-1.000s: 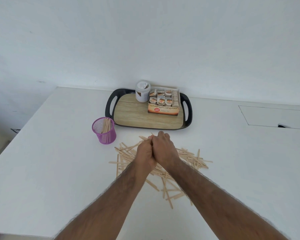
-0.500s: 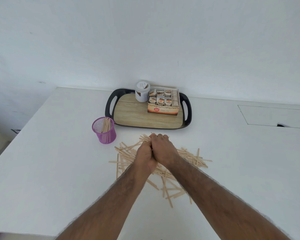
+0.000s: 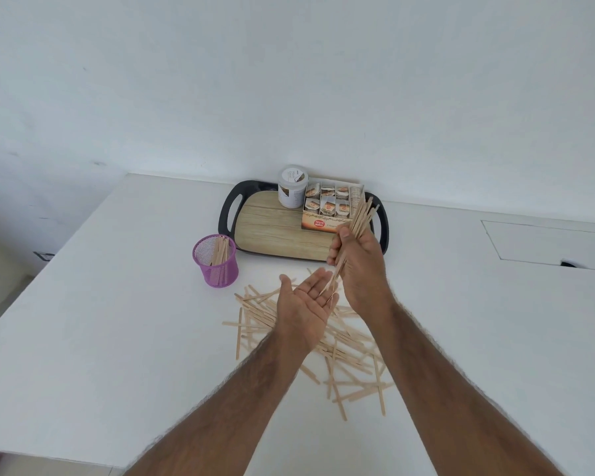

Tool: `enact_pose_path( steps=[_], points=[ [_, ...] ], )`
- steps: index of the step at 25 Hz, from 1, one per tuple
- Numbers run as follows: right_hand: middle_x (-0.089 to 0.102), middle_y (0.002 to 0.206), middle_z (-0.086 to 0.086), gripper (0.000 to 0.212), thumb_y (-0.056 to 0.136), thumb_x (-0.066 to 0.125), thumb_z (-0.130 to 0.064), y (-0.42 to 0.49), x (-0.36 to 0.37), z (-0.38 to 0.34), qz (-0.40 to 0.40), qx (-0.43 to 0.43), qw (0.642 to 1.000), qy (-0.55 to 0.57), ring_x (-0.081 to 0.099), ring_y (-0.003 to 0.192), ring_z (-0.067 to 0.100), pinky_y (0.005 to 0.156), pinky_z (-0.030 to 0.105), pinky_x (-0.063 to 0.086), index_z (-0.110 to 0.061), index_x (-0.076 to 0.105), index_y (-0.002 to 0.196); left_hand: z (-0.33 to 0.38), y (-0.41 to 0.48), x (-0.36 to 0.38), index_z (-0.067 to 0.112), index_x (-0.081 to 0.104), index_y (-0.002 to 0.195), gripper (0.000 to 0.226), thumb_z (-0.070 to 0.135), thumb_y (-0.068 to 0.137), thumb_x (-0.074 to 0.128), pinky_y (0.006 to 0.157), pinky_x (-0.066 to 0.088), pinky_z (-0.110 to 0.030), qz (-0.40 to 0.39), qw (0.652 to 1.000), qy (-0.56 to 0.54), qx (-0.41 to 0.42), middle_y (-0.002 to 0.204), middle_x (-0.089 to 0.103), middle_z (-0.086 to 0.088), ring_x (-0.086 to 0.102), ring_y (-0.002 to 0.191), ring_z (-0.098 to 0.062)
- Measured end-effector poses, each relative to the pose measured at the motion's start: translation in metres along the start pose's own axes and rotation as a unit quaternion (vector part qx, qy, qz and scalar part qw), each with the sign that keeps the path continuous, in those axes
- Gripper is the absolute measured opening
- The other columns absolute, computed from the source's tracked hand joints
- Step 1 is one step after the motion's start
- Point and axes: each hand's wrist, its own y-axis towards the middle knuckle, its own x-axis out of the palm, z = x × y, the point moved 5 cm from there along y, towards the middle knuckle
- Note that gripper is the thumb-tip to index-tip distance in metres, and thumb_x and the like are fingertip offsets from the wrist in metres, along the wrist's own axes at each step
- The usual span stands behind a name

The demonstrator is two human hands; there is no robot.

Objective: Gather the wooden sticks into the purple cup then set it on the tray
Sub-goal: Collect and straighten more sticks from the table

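A purple mesh cup (image 3: 216,261) stands on the white table left of the tray (image 3: 272,235), with several wooden sticks inside it. Many loose wooden sticks (image 3: 351,355) lie scattered on the table below my hands. My right hand (image 3: 356,266) grips a bundle of sticks (image 3: 359,218), raised and tilted up to the right in front of the tray. My left hand (image 3: 304,304) is held palm up, fingers spread, under the bundle's lower ends, which touch the palm. The black-rimmed tray with a wood-look floor lies at the back of the table.
On the tray's far side stand a white jar (image 3: 292,187) and a cardboard box of small packets (image 3: 330,209). The table's left edge runs diagonally at the left. A rectangular hatch outline (image 3: 547,243) is set in the table top at the right.
Both hands were clasped together low over the stick pile. Now they have risen and parted: the right holds a bundle upright and the left has opened palm up beneath it.
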Motion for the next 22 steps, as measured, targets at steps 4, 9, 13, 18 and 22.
enact_pose_path(
  steps=[4,9,13,18,22],
  points=[
    [0.052,0.064,-0.001,0.016,0.107,0.047,-0.008,-0.004,0.009,-0.008,0.020,-0.010,0.994,0.104,0.045,0.052,0.011,0.050,0.025,0.041,-0.013,0.058,0.096,-0.010,0.005,0.001,-0.004,0.067,0.118,0.091,0.072,0.100,0.018,0.098,0.051,-0.047,-0.005,0.999,-0.045,-0.022,0.116,0.074,-0.022,0.069,0.112,-0.034],
    [0.054,0.066,0.001,0.013,0.106,0.049,-0.009,-0.007,0.004,-0.013,0.050,-0.028,0.996,0.073,0.047,0.055,0.013,0.053,0.028,0.042,-0.011,0.058,0.097,-0.004,0.001,0.005,-0.006,0.069,0.113,0.082,0.061,0.106,0.023,0.089,0.056,-0.043,-0.009,0.998,-0.063,-0.015,0.114,0.073,-0.026,0.071,0.107,-0.034],
    [0.059,0.071,0.000,0.016,0.104,0.052,-0.011,-0.019,0.008,0.002,0.067,-0.014,0.995,0.069,0.055,0.063,0.011,0.062,0.027,0.051,-0.014,0.063,0.094,0.000,-0.008,0.034,-0.003,0.069,0.117,0.072,0.052,0.109,0.023,0.081,0.061,-0.037,-0.050,0.997,-0.065,-0.007,0.115,0.074,-0.023,0.076,0.100,-0.029],
    [0.056,0.079,0.013,0.007,0.091,0.075,-0.016,-0.023,0.017,0.016,0.077,0.029,0.989,0.125,0.052,0.072,0.022,0.079,0.049,0.049,-0.014,0.070,0.095,0.005,-0.013,0.048,0.004,0.083,0.090,0.073,0.047,0.110,0.027,0.107,0.048,-0.042,-0.044,0.996,-0.081,-0.009,0.123,0.071,-0.021,0.070,0.114,-0.031],
    [0.064,0.075,0.011,0.026,0.076,0.089,-0.031,-0.023,0.016,0.011,0.084,0.039,0.987,0.128,0.059,0.067,0.022,0.069,0.038,0.054,-0.013,0.069,0.076,0.009,-0.011,0.046,0.005,0.082,0.085,0.069,0.042,0.110,0.029,0.114,0.044,-0.042,-0.029,0.996,-0.079,-0.006,0.119,0.072,-0.018,0.067,0.119,-0.030]
  ],
)
